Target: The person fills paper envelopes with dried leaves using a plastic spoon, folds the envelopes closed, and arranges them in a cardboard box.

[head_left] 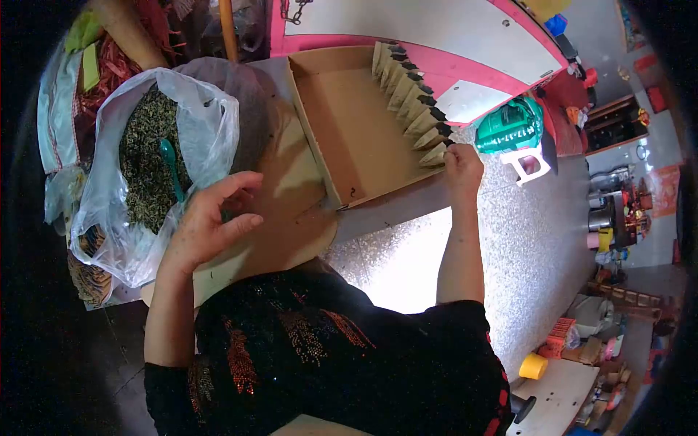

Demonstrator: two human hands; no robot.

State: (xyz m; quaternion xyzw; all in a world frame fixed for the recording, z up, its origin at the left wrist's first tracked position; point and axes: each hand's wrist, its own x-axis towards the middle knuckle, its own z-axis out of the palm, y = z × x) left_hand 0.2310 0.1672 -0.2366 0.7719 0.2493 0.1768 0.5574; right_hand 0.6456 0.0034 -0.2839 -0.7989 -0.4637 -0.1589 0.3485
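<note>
My left hand [217, 221] is raised beside a clear plastic bag [225, 134], its fingers apart with nothing between them. Dried dark leaves [145, 138] fill the bag, and a green spoon [171, 166] lies on them. My right hand [463, 166] is closed at the near right corner of a shallow cardboard box [349, 116], its fingers pinched on the dark top of a small brown packet [434, 155]. Several similar packets [407, 91] with dark tops lean in a row along the right side of the box.
Red shredded material [116, 83] and a person's forearm [131, 33] are at the upper left. A stack of brown pieces [87, 275] lies below the bag. Behind the box stands a pink-and-white panel [407, 25]. A green package [509, 127] and a yellow container [533, 366] are to the right.
</note>
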